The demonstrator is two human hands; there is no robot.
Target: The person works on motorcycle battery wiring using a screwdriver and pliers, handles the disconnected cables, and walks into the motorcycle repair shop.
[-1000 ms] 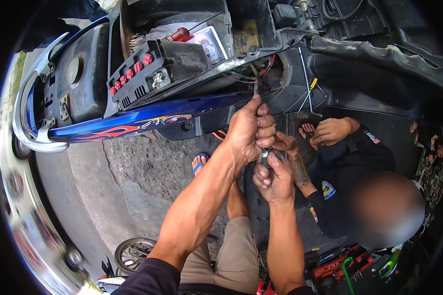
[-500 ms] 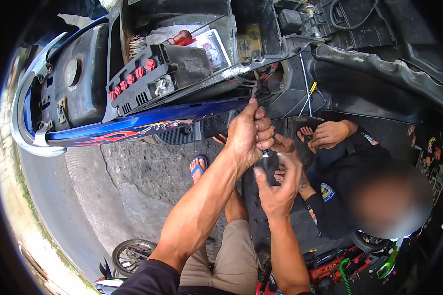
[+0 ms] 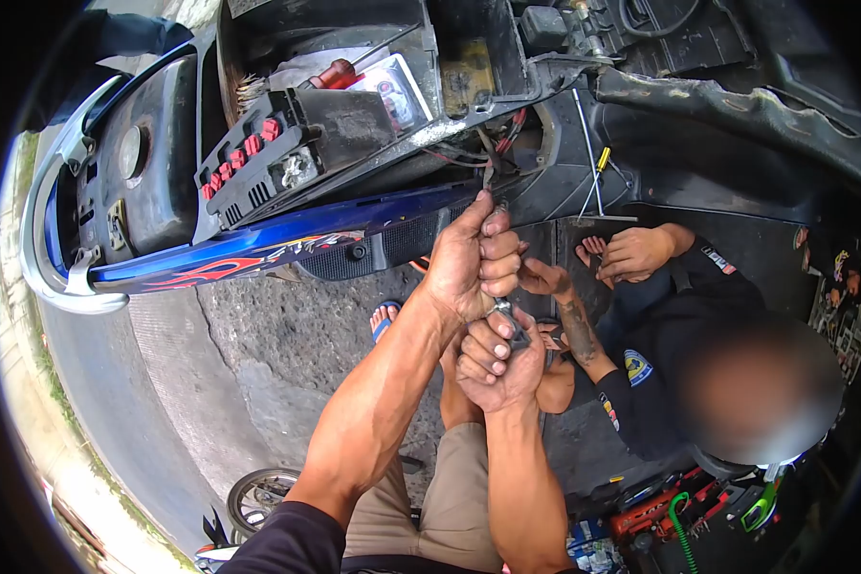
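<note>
My left hand (image 3: pixel 474 258) is closed in a fist below the open scooter body, with dark electrical wires (image 3: pixel 490 176) coming out above its thumb. Just under that fist, my right hand (image 3: pixel 496 362) is wrapped round a dark, partly shiny metal piece (image 3: pixel 518 337). Its kind is mostly hidden by the fingers. A bit of bright metal shows between the two fists; whether it joins the wires inside my left hand cannot be seen. Blue scooter side panel (image 3: pixel 287 245) runs just left of my hands.
A co-worker (image 3: pixel 660 354) crouches at right, one hand (image 3: pixel 543 277) close to mine. A T-handle wrench (image 3: pixel 589 143) and yellow-handled screwdriver (image 3: pixel 603 160) lean on the scooter. A red-handled screwdriver (image 3: pixel 335 75) lies in the scooter body above a black battery (image 3: pixel 354 129).
My right hand, apart with fingers spread before, has moved left and closed round the metal piece under my left fist. The view has shifted slightly.
</note>
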